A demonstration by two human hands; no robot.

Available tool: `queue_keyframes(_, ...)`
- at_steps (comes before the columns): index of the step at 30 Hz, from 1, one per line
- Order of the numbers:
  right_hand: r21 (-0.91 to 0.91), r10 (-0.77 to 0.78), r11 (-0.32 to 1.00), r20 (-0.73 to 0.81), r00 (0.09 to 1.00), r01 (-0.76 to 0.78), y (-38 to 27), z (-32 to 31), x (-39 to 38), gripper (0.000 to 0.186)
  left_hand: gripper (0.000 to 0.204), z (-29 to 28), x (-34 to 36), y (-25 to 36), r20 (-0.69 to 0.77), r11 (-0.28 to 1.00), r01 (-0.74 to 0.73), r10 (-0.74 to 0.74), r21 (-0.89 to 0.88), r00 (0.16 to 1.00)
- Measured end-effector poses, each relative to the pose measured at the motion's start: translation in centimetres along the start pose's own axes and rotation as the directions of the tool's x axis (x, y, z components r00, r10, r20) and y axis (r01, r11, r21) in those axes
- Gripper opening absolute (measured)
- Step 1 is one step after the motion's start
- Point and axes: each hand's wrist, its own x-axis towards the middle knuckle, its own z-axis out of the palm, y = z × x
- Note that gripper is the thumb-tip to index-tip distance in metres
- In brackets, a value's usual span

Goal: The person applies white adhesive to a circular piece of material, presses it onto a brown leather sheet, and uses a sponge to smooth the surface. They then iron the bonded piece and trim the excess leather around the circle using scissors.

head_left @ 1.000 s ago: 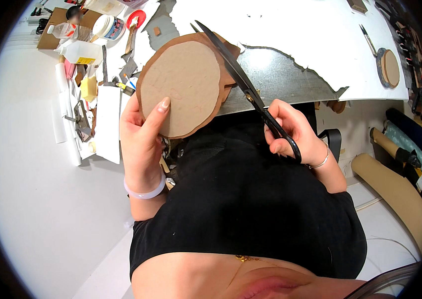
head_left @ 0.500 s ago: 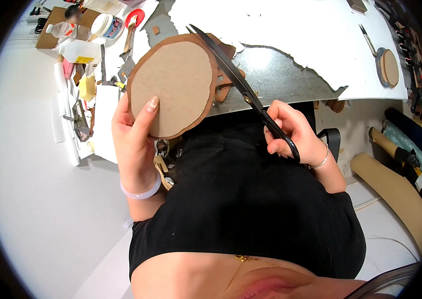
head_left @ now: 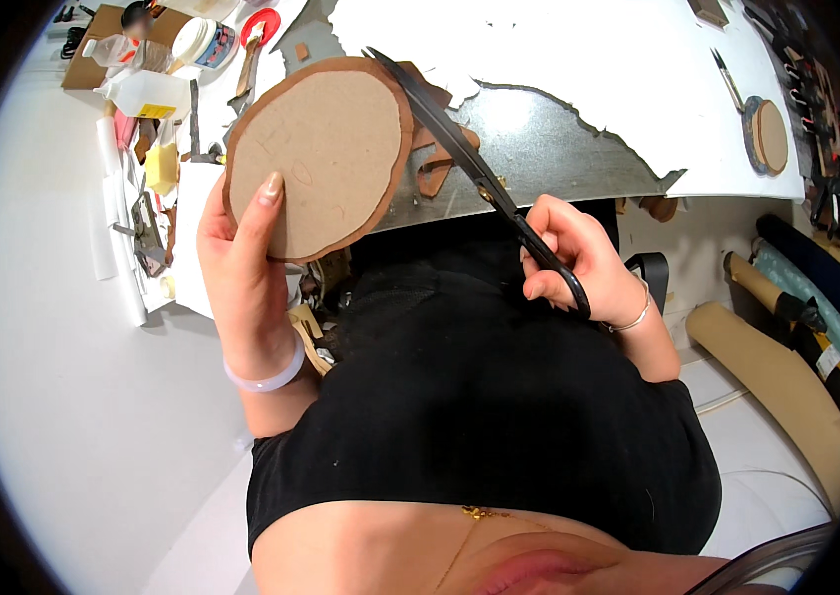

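My left hand (head_left: 246,253) grips a rounded piece of brown leather with a beige board disc (head_left: 331,149) on its face, thumb on top and fingers behind. A brown leather rim (head_left: 238,129) shows around the disc. In my right hand (head_left: 578,263) is a pair of long black scissors (head_left: 454,144), fingers in the handles. Their blades look nearly closed and point up and left, the tips beside the upper right edge of the leather. Brown leather scraps (head_left: 435,174) lie on the table behind the blades.
A torn white sheet (head_left: 578,59) covers much of the grey tabletop (head_left: 529,149). At the back left stand a white tub (head_left: 204,42), a translucent bottle (head_left: 152,96) and a red lid with a brush (head_left: 259,25). Another round piece (head_left: 769,137) lies at the right. Rolled materials (head_left: 777,387) stand beyond the table.
The leather piece and my left hand have shifted left and slightly up and are a little tilted. The scissors stay near its right edge, with a slight shift left.
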Motion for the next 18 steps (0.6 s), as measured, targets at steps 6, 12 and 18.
queue_keyframes(6, -0.100, -0.019, 0.995, -0.027, 0.999, 0.017, 0.3, -0.2, 0.2, 0.049, 0.045, -0.3, 0.4, -0.1, -0.043, 1.000, -0.031, 0.031, 0.002, 0.999)
queue_keyframes(12, 0.166, 0.062, 0.985, -0.102, 0.993, -0.045, -0.3, 0.5, 0.4, 0.039, 0.042, -1.8, 2.2, -1.1, -0.077, 0.999, 0.036, -0.036, 0.003, 0.996)
queue_keyframes(18, 0.151, -0.099, 0.980, -0.176, 0.980, 0.126, -1.3, 0.0, 4.5, 0.031, 0.046, -0.9, 1.8, -2.0, 0.068, 0.991, 0.131, -0.132, 0.012, 0.989)
